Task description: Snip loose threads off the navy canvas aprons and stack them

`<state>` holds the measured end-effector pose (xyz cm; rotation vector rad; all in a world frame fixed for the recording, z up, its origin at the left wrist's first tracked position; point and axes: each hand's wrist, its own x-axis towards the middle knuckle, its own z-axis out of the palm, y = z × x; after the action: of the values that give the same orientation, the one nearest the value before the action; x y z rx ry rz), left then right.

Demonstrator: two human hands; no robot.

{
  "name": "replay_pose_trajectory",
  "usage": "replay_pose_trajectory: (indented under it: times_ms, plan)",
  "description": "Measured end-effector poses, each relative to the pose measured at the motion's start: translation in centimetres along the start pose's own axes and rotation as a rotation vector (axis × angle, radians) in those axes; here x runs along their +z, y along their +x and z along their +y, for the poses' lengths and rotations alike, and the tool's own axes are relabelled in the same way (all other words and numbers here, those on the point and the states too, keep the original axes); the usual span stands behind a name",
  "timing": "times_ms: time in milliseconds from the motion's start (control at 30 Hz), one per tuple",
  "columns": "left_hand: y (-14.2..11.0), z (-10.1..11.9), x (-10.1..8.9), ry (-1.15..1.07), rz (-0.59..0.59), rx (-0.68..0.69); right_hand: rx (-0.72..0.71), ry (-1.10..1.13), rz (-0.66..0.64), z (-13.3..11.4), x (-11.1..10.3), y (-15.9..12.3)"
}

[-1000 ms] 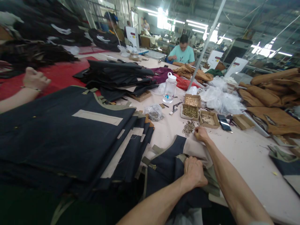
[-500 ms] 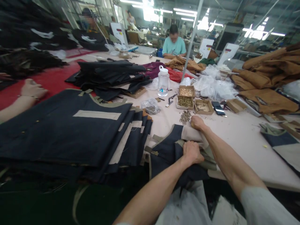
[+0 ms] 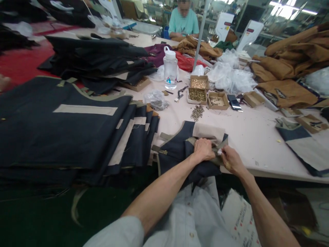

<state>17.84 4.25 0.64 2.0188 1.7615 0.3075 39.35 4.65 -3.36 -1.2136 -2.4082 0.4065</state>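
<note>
A dark navy garment piece [image 3: 174,145] with a beige panel and olive trim lies bunched at the table's front edge. My left hand [image 3: 204,149] is closed on its folded cloth near the middle. At the garment's right side, my right hand [image 3: 232,160] pinches the olive trimmed edge, with a small whitish bit showing at the fingertips. A short olive tab with a brass-coloured fitting [image 3: 162,151] sticks out on the left. Just beyond the garment is a loose heap of small metal rings [image 3: 197,112]. The cloth inside both grips is hidden.
To the left, a stack of similar navy pieces [image 3: 84,137] reaches the table edge. Open boxes of small metal parts [image 3: 197,95], a water bottle [image 3: 170,70] and a bagged bundle [image 3: 156,99] stand ahead. Brown garments [image 3: 288,80] are heaped right. A co-worker [image 3: 183,20] sits opposite.
My right hand has come back from beside the metal rings to the garment's right edge and now pinches it. My left hand keeps its hold. The view has tilted down.
</note>
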Motion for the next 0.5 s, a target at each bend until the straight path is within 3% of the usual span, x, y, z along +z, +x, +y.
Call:
replay_pose_trajectory:
  times_ms: [133,300,500]
  plan:
    - [-0.1,0.1,-0.2,0.016,-0.004,0.007,-0.068,-0.059,-0.041,0.5,1.9,-0.5]
    - [-0.4,0.2,-0.5,0.009,0.005,0.0,-0.087,-0.026,-0.069,0.6,1.7,-0.2]
    - [-0.3,0.2,-0.4,-0.002,0.004,0.003,0.068,0.123,-0.146,0.0,0.8,0.4]
